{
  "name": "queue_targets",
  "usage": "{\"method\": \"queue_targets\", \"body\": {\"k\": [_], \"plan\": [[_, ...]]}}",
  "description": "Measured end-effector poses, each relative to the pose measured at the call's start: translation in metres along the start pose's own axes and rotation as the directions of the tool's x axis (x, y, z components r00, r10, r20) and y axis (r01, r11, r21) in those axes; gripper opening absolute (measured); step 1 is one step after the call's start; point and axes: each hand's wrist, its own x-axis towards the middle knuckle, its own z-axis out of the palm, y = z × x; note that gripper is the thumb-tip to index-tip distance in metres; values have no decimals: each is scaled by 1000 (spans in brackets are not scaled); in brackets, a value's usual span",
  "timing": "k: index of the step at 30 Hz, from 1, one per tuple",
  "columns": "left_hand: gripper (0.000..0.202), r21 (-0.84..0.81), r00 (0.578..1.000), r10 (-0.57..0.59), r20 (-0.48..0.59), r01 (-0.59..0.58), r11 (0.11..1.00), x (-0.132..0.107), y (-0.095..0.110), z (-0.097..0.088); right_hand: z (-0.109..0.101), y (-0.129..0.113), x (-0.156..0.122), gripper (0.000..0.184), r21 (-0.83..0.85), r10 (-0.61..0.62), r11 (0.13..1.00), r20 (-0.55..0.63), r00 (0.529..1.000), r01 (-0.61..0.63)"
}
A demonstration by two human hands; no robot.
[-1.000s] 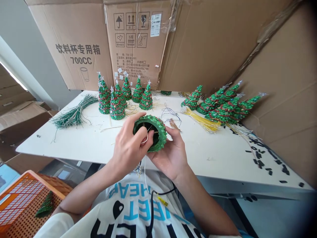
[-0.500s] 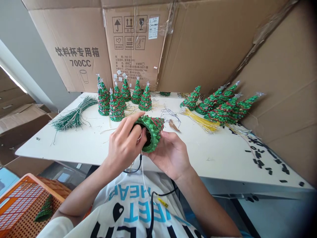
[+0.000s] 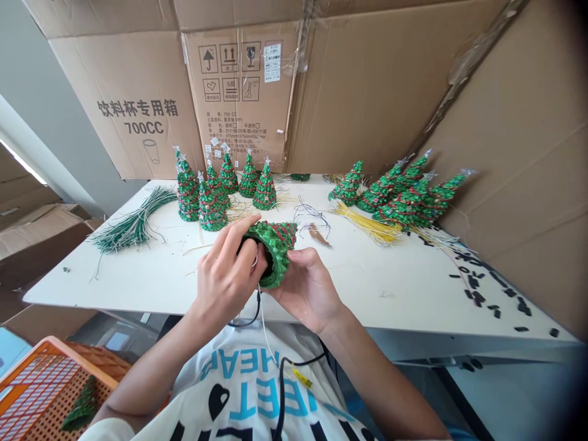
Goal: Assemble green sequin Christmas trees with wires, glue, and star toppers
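LIVE | my left hand (image 3: 225,278) curls closed over the hollow base of the green beaded cone tree (image 3: 275,254) — right hand (image 3: 307,291) cradles it, tilted, above the white table (image 3: 381,288) | I'd keep the thin white wire (image 3: 263,318) slack — no tugging

Beaded trees (image 3: 212,205) (wire bundles (image 3: 133,231) too) stand between the left hand (image 3: 227,278) and the cardboard box (image 3: 239,104).

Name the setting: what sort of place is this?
Probably a small handicraft assembly workshop. Glittery green cone-shaped Christmas trees stand on a white table beside bundles of green insulated wire, and large brown cardboard cartons are propped up behind.
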Motion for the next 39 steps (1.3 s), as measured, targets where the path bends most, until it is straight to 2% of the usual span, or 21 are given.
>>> {"method": "queue_targets", "body": {"k": [9, 13, 24, 32, 39], "plan": [[22, 53, 1000, -10, -12, 11, 999, 2, 2, -3, -6, 6, 4, 25, -99, -10, 995, 30, 999, 13], [24, 46, 999, -19, -28, 20, 999, 2, 0, -3, -8, 11, 4, 33, -171, -50, 984, 19, 999, 52], [23, 26, 995, -31, -98, 33, 999, 0, 5, -1, -10, 34, 4, 46, -264, -294, 925, -41, 955, 273], [20, -6, 984, 7, -178, -8, 1000, -6, 11, 1, -22, 48, 1, 53, -354, -449, 843, -50, 892, 405], [20, 13, 980, 21, -196, -19, 1000, -6, 11, 2, -22, 48, 2, 57, -340, -415, 862, -49, 909, 375]]}}
